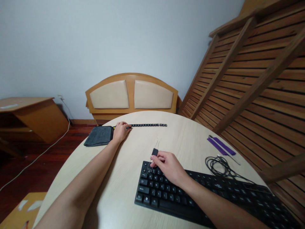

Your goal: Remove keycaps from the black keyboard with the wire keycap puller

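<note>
My left hand [121, 131] is at the far left of the round table, its fingers pinched on a small black keycap [129, 127] just below the left end of a line of black keycaps [147, 125]. My right hand [166, 163] grips a keycap puller [155, 152] with a black handle. The puller's thin wire loops point away from me, with nothing visible in them. Below that hand lies a black keyboard [164, 194]. Keys are gone from part of its top row, though my hand and forearm hide some of it.
A folded dark cloth [98, 135] lies left of my left hand. To the right are a coiled black cable [218, 167], purple strips [220, 146] and a thin rod-like tool [225, 149]. Beyond the table [126, 178] stand a headboard [131, 92] and leaning wooden slats [252, 73].
</note>
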Demonstrator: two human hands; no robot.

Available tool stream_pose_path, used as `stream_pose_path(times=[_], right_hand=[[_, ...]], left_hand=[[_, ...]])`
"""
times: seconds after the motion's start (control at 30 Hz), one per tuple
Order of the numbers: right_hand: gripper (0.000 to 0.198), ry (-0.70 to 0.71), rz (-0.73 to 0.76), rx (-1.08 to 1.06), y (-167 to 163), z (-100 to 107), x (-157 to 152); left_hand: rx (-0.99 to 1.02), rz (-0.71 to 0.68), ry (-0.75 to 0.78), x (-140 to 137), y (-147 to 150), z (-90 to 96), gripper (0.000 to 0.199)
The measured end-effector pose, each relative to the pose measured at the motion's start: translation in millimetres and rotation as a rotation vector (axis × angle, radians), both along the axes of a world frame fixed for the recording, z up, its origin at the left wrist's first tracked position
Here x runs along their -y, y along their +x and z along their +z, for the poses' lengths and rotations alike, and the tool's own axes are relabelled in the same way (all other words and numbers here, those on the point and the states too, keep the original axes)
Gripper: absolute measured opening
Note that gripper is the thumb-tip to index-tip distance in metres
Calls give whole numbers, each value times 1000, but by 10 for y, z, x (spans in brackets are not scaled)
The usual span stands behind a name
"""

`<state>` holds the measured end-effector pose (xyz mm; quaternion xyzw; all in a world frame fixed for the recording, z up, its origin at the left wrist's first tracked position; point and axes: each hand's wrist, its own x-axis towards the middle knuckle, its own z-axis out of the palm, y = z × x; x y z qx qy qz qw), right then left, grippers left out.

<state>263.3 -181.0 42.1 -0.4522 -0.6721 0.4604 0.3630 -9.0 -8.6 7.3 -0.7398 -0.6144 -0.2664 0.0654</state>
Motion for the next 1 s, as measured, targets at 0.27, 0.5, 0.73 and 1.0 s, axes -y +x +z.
stream_pose_path(times=[0.27, 0.5, 0.73, 1.0], right_hand=[[34, -3, 12, 2, 5, -4, 0], [32, -16, 3, 10, 5, 18, 17], [30, -3, 10, 20, 1, 24, 17], [29, -8, 10, 19, 10, 26, 24]], left_hand=[[2, 15, -8, -39, -13, -30, 21], [11, 33, -17, -87, -18, -60, 22], [34, 74, -21, -79, -41, -87, 28], [97, 107, -52, -95, -82, -148, 27]])
